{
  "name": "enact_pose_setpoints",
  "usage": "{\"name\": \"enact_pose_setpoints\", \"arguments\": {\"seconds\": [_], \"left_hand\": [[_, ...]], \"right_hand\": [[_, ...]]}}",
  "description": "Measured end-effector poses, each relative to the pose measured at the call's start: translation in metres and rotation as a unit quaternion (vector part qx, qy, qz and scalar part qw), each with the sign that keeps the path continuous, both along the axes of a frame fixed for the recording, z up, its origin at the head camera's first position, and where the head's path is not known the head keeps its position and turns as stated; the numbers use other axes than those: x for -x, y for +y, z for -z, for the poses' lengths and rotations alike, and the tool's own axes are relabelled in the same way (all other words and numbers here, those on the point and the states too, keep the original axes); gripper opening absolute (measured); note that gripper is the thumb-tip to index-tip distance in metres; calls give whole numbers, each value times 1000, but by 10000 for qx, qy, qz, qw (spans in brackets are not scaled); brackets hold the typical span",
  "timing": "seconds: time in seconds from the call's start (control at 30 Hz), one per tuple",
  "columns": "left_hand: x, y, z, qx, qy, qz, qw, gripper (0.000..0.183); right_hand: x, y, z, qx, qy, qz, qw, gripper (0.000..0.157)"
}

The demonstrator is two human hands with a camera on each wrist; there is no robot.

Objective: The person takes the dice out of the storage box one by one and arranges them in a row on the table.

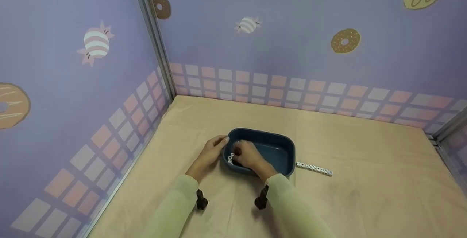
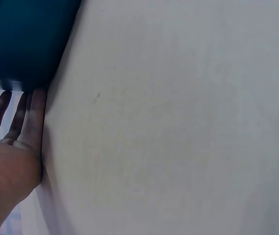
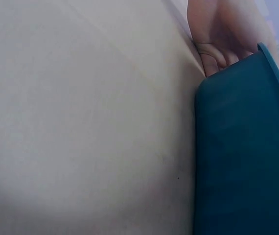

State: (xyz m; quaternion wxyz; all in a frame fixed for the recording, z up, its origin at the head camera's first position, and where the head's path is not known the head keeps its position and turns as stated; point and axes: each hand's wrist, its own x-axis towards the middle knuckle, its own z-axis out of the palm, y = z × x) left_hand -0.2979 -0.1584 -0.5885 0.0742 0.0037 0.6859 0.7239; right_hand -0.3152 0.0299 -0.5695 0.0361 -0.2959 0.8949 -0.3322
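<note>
A dark blue rectangular tub with rounded corners stands on the table. At its left end my left hand rests against the outer wall, the thumb by the rim. In the left wrist view the fingers of that hand reach nearly straight to the tub wall. Inside the tub, my right hand points down with bent fingers beside several small white dice along the left wall. Its fingertips are partly hidden, so whether they pinch a die cannot be told. The right wrist view shows mainly the tub's outer wall.
A straight row of white dice lies on the table right of the tub, close to its wall. A pale cloth covers the table. Purple printed walls stand behind and at the left, joined by a metal post.
</note>
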Motion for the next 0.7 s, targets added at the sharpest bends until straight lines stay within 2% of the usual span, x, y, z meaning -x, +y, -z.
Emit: {"name": "enact_pose_setpoints", "arguments": {"seconds": [0.17,0.33,0.53,0.7], "left_hand": [[-3,-2,0,485,153,-94,9987,43],[-1,-4,-2,846,110,-174,9962,46],[-1,-2,-2,743,16,-201,9970,47],[0,0,0,690,-20,-206,9974,45]], "right_hand": [[0,6,-5,398,-223,142,9989,14],[-4,32,-21,796,-42,41,9968,20],[-24,93,-45,1145,526,-336,9915,16],[-37,155,-60,1295,685,-130,9891,17]]}}
